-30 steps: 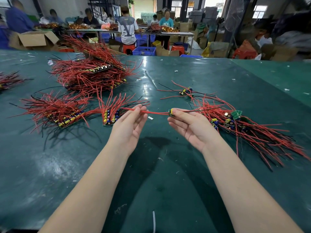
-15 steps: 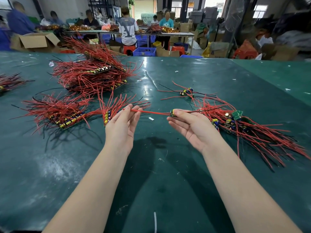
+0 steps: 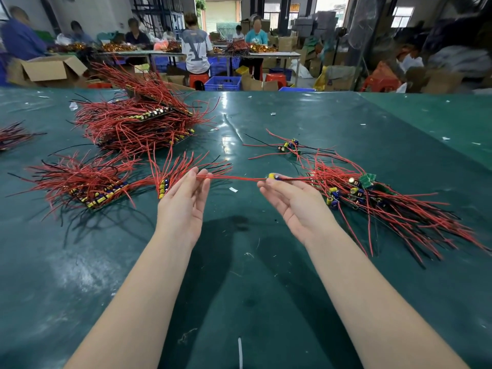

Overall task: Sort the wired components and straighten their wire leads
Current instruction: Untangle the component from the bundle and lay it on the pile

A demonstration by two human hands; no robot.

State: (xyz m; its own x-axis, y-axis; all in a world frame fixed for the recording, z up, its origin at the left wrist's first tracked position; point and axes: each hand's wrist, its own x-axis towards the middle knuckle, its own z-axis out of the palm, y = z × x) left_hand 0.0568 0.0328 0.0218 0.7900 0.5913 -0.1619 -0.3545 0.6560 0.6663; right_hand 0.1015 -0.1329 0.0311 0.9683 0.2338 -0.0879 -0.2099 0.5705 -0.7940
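Head: sorted bundles [image 3: 98, 186] left, tangled pile [image 3: 378, 198] right.

A small yellow-capped component [image 3: 272, 176] hangs above the green table, its red lead [image 3: 234, 178] stretched straight leftward.

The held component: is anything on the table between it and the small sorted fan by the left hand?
Nothing blocks it. The component in the right hand is linked by its taut red wire to the left hand; only a small white scrap lies below, before the fan.
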